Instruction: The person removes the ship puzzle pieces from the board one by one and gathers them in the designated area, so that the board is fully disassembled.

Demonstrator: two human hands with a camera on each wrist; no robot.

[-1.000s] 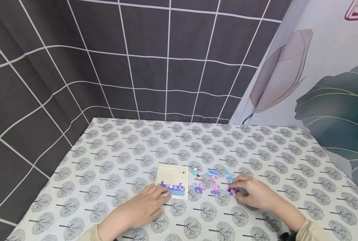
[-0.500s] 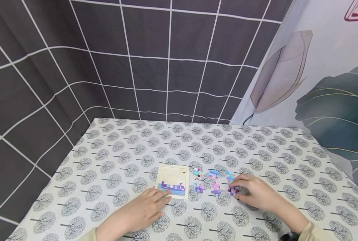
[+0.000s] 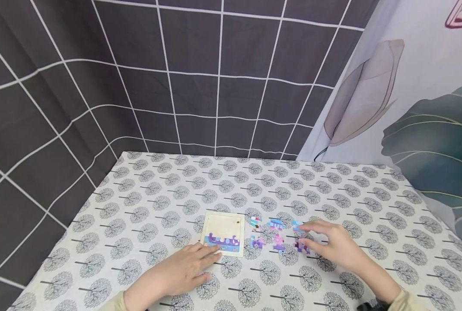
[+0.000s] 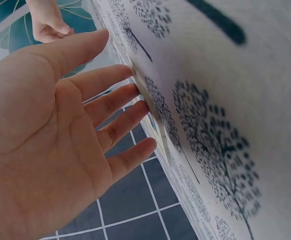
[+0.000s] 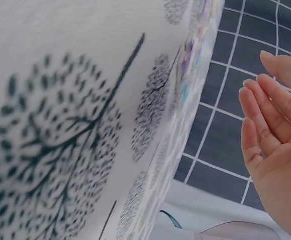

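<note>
A square wooden puzzle tray (image 3: pixel 224 223) lies on the table in the head view, with purple-blue jigsaw pieces (image 3: pixel 227 242) along its near side. My left hand (image 3: pixel 186 268) rests its fingertips on the tray's near left corner, the fingers extended; the left wrist view shows its palm holding nothing. To the right of the tray lie several loose jigsaw pieces in two rows. Above the rightmost ones, a dark purple piece (image 3: pixel 302 247) and a blue piece (image 3: pixel 296 225), hovers my right hand (image 3: pixel 333 242). Its fingers are loosely bent with nothing between them in the right wrist view.
Other loose pieces include a blue-white one (image 3: pixel 276 223), a pink one (image 3: pixel 278 242) and a purple one (image 3: pixel 257 242). A tree-print cloth (image 3: pixel 176 185) covers the table. Behind it hang a dark grid-patterned curtain (image 3: pixel 192 95) and a pale leaf-patterned one (image 3: pixel 421 60).
My right hand has come away from the dark purple piece and shifted slightly up and right, its thumb and fingers spreading apart. The left hand stays at the tray corner.
</note>
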